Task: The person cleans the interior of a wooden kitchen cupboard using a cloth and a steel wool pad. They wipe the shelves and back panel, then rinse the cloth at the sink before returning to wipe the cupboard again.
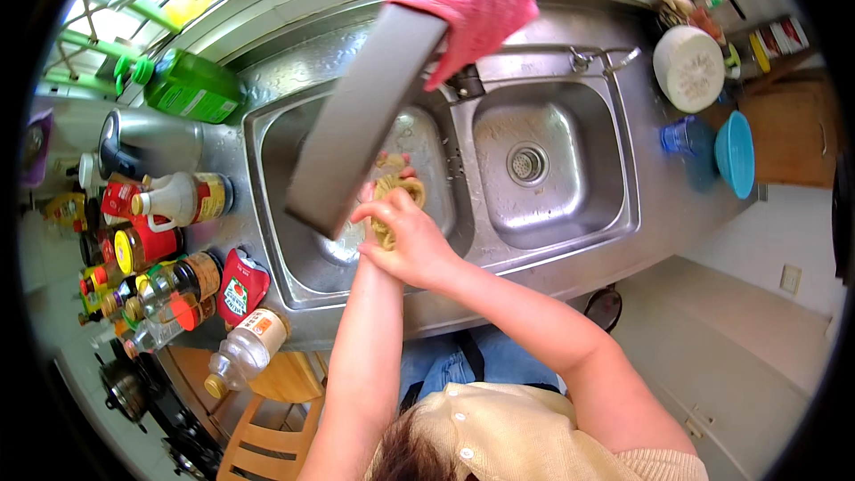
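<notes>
Over the left basin of the double steel sink (pixel 300 267), a bunched yellow-green cloth (pixel 387 220) is pressed between my hands. My right hand (pixel 414 234) reaches across the left wrist, its fingers and thumb against the cloth. Only the fingers of my left hand (pixel 401 164) show clearly beyond the cloth; the rest is covered by the cloth and my right hand. A long grey bar-shaped thing (pixel 374 113) crosses above the basin, hiding part of it. A pink cloth (pixel 467 0) covers the bar's upper end.
Bottles, including a green detergent jug (pixel 194 87), an empty plastic bottle (pixel 250 347) and a red Heinz pouch (pixel 242 287), crowd the left counter beside a steel kettle (pixel 157 143). The right basin (pixel 548 160) adjoins. A cut white gourd (pixel 688 69) and a blue bowl (pixel 736 155) stand right.
</notes>
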`<state>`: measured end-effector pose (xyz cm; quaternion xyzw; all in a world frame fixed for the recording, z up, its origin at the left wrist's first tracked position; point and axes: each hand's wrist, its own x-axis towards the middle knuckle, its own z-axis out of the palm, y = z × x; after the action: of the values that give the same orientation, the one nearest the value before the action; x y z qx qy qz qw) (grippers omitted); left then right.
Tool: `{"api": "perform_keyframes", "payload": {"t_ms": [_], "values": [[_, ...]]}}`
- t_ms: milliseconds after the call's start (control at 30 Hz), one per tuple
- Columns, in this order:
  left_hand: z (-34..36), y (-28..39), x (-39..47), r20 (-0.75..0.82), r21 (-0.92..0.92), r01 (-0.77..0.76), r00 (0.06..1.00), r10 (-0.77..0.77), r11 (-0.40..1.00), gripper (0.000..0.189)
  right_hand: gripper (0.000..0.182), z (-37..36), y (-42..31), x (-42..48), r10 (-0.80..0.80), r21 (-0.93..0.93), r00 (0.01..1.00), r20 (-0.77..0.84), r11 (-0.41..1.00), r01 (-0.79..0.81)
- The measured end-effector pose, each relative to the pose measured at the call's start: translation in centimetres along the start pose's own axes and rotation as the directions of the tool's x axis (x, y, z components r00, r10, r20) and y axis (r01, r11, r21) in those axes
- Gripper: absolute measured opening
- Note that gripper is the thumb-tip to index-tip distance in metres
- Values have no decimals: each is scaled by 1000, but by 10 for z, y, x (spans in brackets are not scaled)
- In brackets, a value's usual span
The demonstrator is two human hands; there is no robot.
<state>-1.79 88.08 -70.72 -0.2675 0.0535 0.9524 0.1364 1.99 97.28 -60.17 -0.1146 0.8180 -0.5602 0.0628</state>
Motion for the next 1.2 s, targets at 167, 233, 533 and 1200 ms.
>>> {"api": "perform_keyframes", "payload": {"t_ms": [167,233,533,1200], "values": [[31,-16,8,-36,207,38,999,-32,978,39,31,-25,69,69,363,-328,901,-238,843,-426],[49,-17,2,-303,283,-13,947,102,959,37,29,-20,77,66,245,-314,926,-286,889,-333],[-7,-3,16,-196,368,2,978,75,930,29,28,-8,84,84,337,-176,914,-227,908,-379],[26,-17,13,-255,475,-97,936,242,875,33,34,3,81,86,267,-202,943,-199,930,-306]]}}
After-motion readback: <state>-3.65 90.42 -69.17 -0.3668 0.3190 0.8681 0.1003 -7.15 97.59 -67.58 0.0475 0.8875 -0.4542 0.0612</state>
